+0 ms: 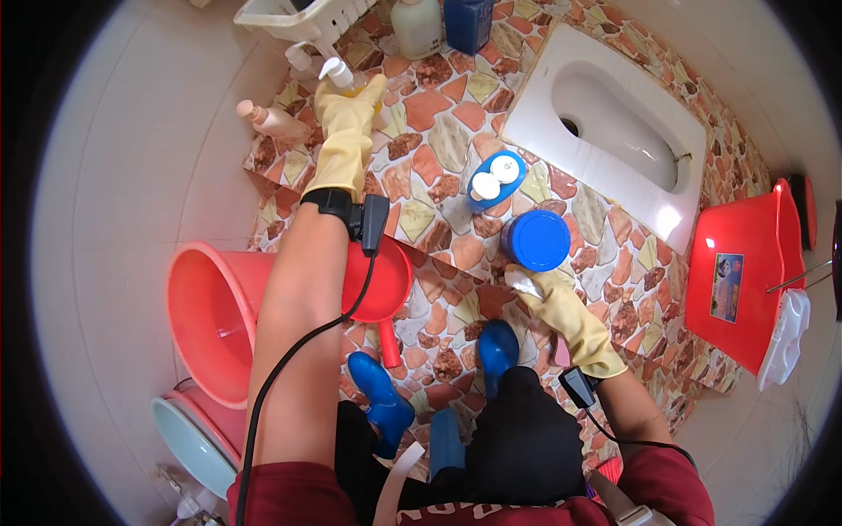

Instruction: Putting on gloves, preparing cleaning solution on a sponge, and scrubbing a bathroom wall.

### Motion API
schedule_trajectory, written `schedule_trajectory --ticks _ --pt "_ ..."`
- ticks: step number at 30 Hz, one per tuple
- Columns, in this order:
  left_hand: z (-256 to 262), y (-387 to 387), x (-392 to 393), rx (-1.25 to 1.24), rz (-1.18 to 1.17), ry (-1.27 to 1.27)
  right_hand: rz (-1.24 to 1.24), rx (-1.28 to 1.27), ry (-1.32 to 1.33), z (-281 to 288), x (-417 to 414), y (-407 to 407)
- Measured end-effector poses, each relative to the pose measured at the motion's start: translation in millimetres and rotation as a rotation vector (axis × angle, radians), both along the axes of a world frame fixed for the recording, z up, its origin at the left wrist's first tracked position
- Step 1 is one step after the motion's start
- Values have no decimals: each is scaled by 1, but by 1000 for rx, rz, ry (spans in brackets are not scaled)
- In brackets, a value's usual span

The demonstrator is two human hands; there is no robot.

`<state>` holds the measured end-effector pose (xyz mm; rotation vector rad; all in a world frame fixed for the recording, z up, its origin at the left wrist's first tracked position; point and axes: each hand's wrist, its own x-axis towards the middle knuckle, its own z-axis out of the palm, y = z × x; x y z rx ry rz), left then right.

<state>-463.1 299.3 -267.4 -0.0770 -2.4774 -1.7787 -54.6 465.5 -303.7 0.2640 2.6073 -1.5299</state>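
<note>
My left hand [348,118], in a pale yellow rubber glove, is around a bottle with a white pump top [337,71] at the upper left. A pink pump bottle [273,123] lies or leans to its left, and a second white pump [299,58] shows just behind. My right hand [559,309], gloved alike, has a white item [524,284] at its fingertips, which I cannot identify. Just beyond these fingers stands a tub with a blue lid [539,240]. Near it is a blue bottle with two white caps [495,181].
A squat toilet [615,125] is set in the raised, stone-patterned floor. A red bucket [737,276] stands at right. Pink bucket [210,322], red dipper [378,279] and pale blue basin [191,447] are at left. A white basket [309,23] and large bottles [418,29] stand at the back.
</note>
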Motion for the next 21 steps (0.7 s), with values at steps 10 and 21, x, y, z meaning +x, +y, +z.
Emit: schedule_trajectory --ticks 10,21 --pt "-11 -91 88 566 -211 -259 252 -21 45 56 1 8" --pt "159 -128 243 946 -505 -290 215 137 590 218 -106 -106"
